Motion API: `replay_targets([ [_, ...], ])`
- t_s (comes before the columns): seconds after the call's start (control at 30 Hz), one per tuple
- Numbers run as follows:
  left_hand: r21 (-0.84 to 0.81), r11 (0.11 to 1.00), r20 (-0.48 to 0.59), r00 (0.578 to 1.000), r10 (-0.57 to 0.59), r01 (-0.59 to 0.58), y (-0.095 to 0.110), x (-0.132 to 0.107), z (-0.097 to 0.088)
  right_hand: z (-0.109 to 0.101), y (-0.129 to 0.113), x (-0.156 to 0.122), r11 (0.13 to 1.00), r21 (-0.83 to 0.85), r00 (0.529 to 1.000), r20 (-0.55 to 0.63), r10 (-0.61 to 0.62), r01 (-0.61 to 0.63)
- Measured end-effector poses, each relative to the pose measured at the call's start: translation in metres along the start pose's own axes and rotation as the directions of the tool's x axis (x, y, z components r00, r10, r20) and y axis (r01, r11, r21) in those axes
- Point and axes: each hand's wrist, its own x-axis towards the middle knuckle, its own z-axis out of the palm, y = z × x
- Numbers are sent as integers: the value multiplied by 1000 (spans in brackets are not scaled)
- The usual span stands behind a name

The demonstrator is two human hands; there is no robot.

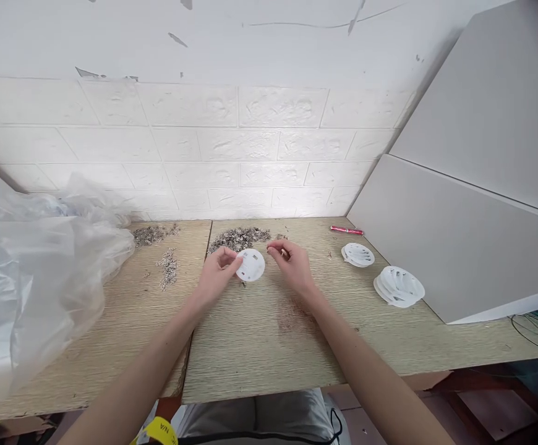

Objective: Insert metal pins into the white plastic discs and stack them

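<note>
White, round, thin plastic-looking disc with small cut-outs (253, 267), held just above the pale wood-grained tabletop (260, 352), in front of a heap of small silvery metal pieces (245, 236). The left hand (219, 271) clamps its edge between thumb and fingers; the right hand (293, 264), apart from it, has thumb and fingertips together, though whether they pinch a small piece cannot be told. Judged by its thinness, the disc should be light, fairly stiff and smooth, best held by the rim, clear of the cut-outs. No lettering is legible on it; a yellow band (163, 429) below bears inverted characters, apparently "N/A".
</note>
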Motion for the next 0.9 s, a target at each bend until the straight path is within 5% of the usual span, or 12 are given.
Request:
replay_targets([
  [0.23,-227,968,-100,986,-135,110,-1,5,-2,5,-8,-3,995,97,999,53,-9,4],
  [0.5,-236,961,79,988,-130,145,6,-2,4,13,-15,-7,993,118,991,125,-39,24],
  [0.9,-254,959,228,972,-66,124,9,-5,4,14,-10,-6,996,85,999,36,13,-16],
])
